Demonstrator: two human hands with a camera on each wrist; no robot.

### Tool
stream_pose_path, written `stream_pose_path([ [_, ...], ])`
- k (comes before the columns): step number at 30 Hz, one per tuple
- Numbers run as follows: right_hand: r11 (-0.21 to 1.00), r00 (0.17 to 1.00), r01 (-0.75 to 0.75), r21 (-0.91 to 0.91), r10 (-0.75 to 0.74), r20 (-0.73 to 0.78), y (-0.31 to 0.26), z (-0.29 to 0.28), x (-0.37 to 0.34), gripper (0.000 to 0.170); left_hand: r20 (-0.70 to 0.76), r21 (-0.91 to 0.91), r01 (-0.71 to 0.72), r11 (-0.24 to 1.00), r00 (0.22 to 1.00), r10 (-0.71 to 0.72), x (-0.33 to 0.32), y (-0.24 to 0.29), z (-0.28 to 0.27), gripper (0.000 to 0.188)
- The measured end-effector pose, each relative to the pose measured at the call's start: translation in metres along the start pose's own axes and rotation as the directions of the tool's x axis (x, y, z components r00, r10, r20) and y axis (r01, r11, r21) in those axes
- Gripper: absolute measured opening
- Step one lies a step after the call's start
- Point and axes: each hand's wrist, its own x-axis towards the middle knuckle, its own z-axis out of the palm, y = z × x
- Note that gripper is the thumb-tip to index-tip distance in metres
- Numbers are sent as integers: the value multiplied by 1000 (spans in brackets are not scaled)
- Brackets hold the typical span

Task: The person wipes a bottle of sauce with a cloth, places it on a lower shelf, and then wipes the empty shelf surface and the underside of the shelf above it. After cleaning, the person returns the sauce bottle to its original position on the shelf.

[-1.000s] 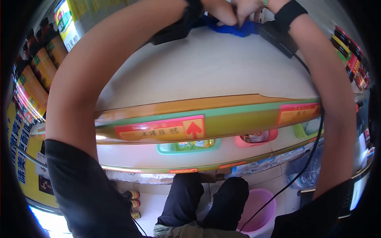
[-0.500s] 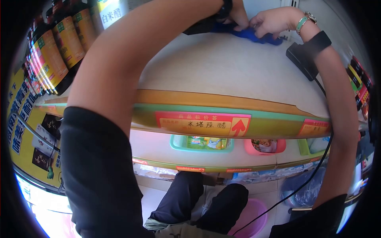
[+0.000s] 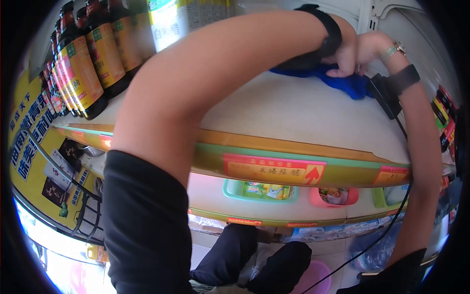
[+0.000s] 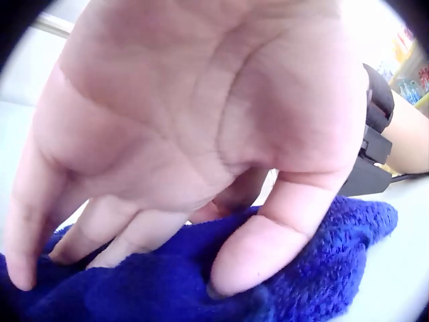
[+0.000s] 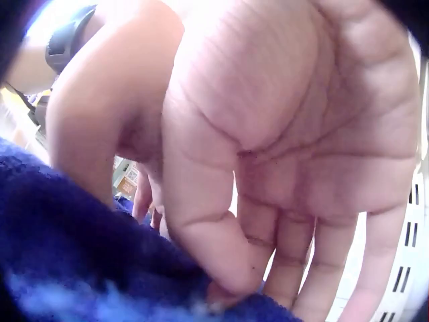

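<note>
A blue cloth lies bunched toward the back of the pale shelf. My left hand grips it from above; in the left wrist view the thumb presses into the pile and the fingertips sink into the folds. Close beside it, my right hand is at the cloth's back edge. In the right wrist view the right hand pinches the blue cloth between thumb and index finger, the other fingers extending down behind it, their tips partly out of view.
Dark bottles with yellow labels stand at the shelf's left end. Price tags line its front edge. Below are a green basket and a pink basket. A black cable hangs at the right.
The view has swung left, showing more of the bottles. Both hands and the cloth appear lower and farther right in the head view, with the left hand now overlapping the right.
</note>
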Motion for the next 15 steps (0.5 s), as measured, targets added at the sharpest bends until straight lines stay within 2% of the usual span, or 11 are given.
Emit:
stream_pose_path([
  [1,998,996,50,-49,-54,-71,-5,6,0,47,-15,51,-56,997,998,57,-5,-3,-3,14],
  [2,997,995,58,-48,-62,-75,-8,6,1,47,-15,55,-48,997,999,49,-4,-9,-3,14],
  [4,999,989,34,-29,-38,-142,-11,8,1,41,-124,-58,-144,988,983,136,12,-24,3,14],
  [5,998,979,-52,-25,46,-198,-16,9,0,28,-28,105,-38,994,999,41,41,-29,1,16],
  [6,998,979,-54,-25,48,-199,-11,9,4,28,-29,106,-40,994,999,43,44,-31,2,16],
  [8,995,978,95,43,-86,-188,0,9,16,21,-51,192,84,978,996,-76,51,-35,2,17],
  [10,994,973,111,-16,-112,-203,2,9,21,23,-59,163,94,982,995,-85,55,-41,1,18],
  [12,988,967,129,-80,-143,-213,-12,8,11,26,-97,208,96,973,992,-77,48,-44,0,17],
  [14,996,981,36,-78,-50,-188,-34,8,-10,29,-123,201,84,976,991,-60,48,-51,3,15],
  [15,996,973,46,-77,-62,-224,-37,11,-12,29,-141,200,64,978,989,-36,49,-53,4,13],
])
